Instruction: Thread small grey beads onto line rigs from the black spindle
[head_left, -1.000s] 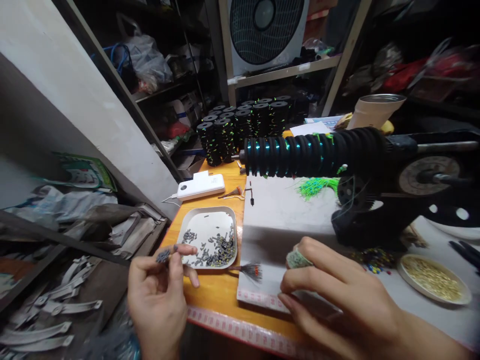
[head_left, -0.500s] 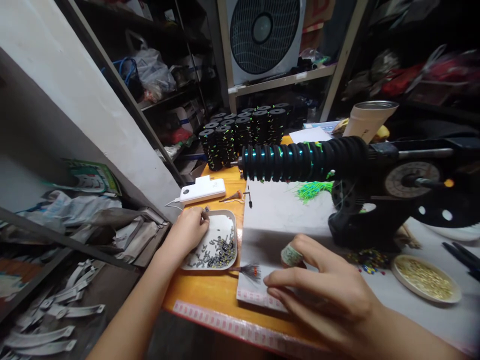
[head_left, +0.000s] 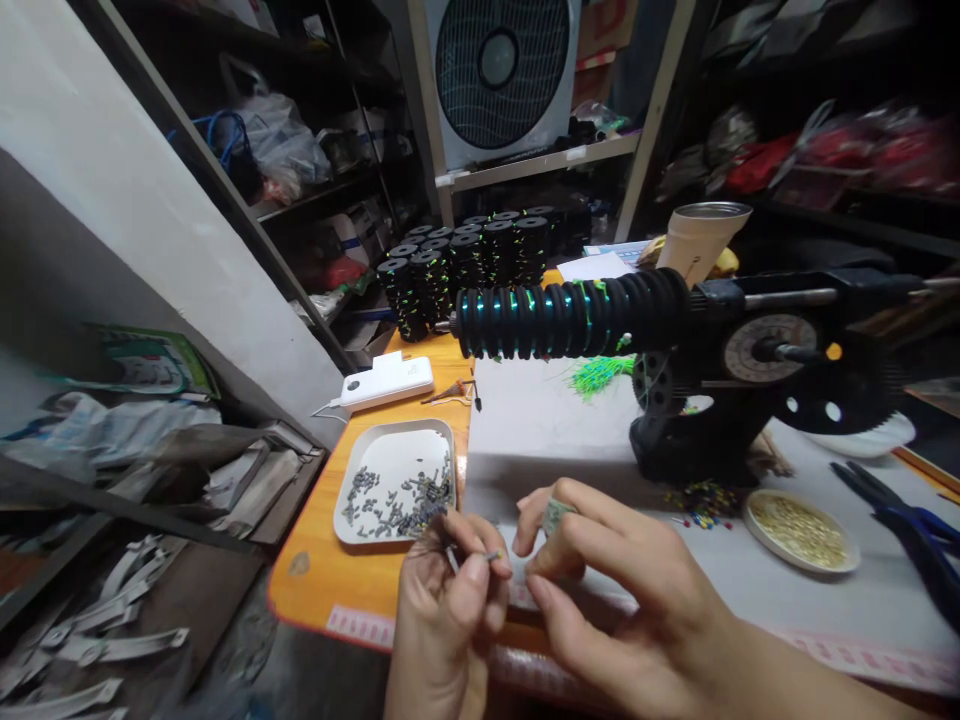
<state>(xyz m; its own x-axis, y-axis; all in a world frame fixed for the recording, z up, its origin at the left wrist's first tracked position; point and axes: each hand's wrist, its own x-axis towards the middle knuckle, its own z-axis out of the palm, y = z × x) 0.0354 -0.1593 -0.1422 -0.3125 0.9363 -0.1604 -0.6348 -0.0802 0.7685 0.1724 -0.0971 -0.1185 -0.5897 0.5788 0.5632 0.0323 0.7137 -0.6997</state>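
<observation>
My left hand is closed in front of the tray, pinching a small dark piece with a yellow tip between thumb and forefinger. Close to its right, my right hand has its fingers curled, with thumb and forefinger tips pressed together. Whatever lies between those tips is too small or hidden to make out. Greenish tape wraps one right finger. Left of the hands lies a white tray with many small dark pieces scattered in it.
Above the hands stretches a black ridged roller on a dark machine. A dish of gold bits, coloured-head pins and pliers lie right. Black spools and a white power bank stand farther back.
My left hand has moved from the tray's left rim to the right and nearer, beside my right hand, bringing a small dark piece. The view has shifted slightly right.
</observation>
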